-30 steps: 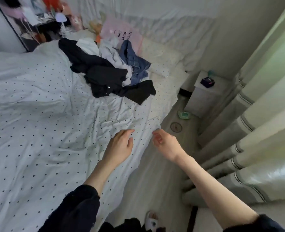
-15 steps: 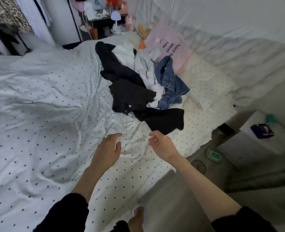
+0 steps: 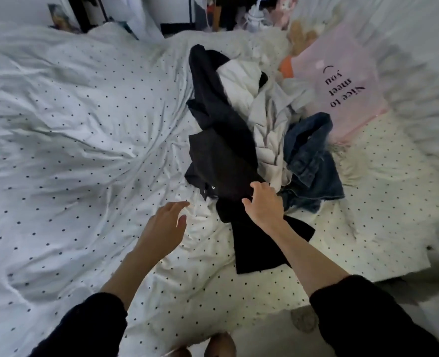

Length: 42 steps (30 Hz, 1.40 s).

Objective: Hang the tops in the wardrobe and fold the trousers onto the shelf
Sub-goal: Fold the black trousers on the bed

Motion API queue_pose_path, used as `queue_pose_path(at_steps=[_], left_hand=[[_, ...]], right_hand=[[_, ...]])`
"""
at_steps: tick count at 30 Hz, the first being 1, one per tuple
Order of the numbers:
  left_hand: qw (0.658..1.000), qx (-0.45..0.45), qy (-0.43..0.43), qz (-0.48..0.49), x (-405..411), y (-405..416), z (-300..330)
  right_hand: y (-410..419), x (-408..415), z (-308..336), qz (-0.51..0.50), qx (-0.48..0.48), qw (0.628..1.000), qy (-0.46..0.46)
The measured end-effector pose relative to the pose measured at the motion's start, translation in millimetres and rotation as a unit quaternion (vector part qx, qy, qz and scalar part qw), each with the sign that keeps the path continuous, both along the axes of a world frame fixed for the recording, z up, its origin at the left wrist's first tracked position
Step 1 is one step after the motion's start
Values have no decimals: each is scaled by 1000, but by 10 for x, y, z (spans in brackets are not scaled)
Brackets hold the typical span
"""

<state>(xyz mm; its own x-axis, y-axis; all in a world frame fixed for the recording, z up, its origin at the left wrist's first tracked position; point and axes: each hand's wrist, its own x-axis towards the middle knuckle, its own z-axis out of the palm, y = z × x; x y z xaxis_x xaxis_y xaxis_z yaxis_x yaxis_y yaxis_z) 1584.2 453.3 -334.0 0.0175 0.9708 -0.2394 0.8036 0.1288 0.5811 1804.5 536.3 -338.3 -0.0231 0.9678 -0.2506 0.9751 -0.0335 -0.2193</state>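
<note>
White duvet with black dots (image 3: 66,140) covers the bed, wrinkled, filling the left and near part of the view. Left hand (image 3: 161,228) hovers over the duvet near centre, fingers straight and loosely spread, holding nothing, just left of the clothes pile and apart from it. Black garment (image 3: 221,150) lies in the middle of the bed, running from far to near, with a small button visible near its lower left edge; its near end spreads flat toward the bed edge. Right hand (image 3: 263,204) sits on the black garment at its narrow middle part, fingers curled down onto the fabric; whether it actually pinches the cloth I cannot tell. White garments (image 3: 262,119) are crumpled just right of the black one, touching it. Blue denim piece (image 3: 311,161) lies right of the white ones, bunched up. Pink pillow with black lettering (image 3: 342,81) is far right, behind the denim. Both forearms in dark sleeves enter from the near edge.
</note>
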Motion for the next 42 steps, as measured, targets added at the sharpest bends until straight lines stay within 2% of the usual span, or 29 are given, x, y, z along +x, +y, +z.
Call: queue_pose_path(at_steps=[4, 8, 10, 14, 17, 18, 21, 23, 26, 29, 33, 36, 39, 42], left_hand=[[998, -9, -2, 64, 124, 154, -122], [995, -35, -4, 92, 210, 171, -233], [993, -49, -3, 104, 184, 168, -274], [987, -59, 10, 149, 116, 171, -317], [987, -60, 15, 148, 167, 229, -303], [988, -60, 16, 144, 193, 252, -303], [989, -58, 16, 134, 258, 317, -362], [990, -54, 17, 131, 267, 303, -406], [988, -74, 19, 132, 306, 258, -488], [987, -96, 16, 130, 358, 225, -508], [989, -73, 25, 125, 336, 253, -519], [989, -67, 24, 128, 308, 217, -549], [988, -81, 5, 130, 294, 111, -598], [985, -86, -36, 147, 284, 78, -663]], right_hand=[[502, 6, -351, 105, 27, 983, -148], [673, 69, -692, 175, -24, 948, -266], [755, 81, -777, 182, 36, 947, -261], [928, 136, -856, 223, 142, 949, -171], [925, 128, -876, 237, 78, 953, -173], [894, 140, -907, 262, 40, 943, -201], [905, 205, -1026, 306, 27, 911, -276], [950, 153, -974, 297, 72, 916, -260], [1063, 122, -942, 248, 130, 949, -146], [1020, 125, -942, 161, 64, 982, -73], [1013, 165, -1031, 85, -14, 991, -99], [1114, 105, -1000, 21, -41, 996, -77], [1121, 73, -963, 44, -40, 997, -41], [894, 40, -880, 91, -43, 992, 73]])
